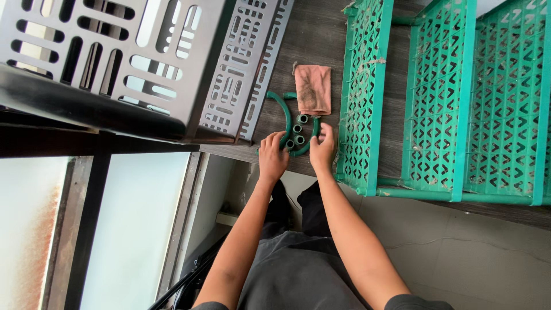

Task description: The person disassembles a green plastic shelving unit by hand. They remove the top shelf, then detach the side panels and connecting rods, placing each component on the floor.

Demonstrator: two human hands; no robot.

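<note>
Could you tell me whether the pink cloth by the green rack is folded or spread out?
Folded: the pink cloth lies as a compact, doubled-over rectangle.

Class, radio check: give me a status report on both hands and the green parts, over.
Left hand gripping a curved green piece. Right hand on the other curved piece, small green tubes between. Pink rag just beyond; green rack close alongside.

Left hand and right hand on green curved pieces, pink cloth beside

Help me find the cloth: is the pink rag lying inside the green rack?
No, the pink rag lies on the dark floor beside the green rack, above the hands.
</note>
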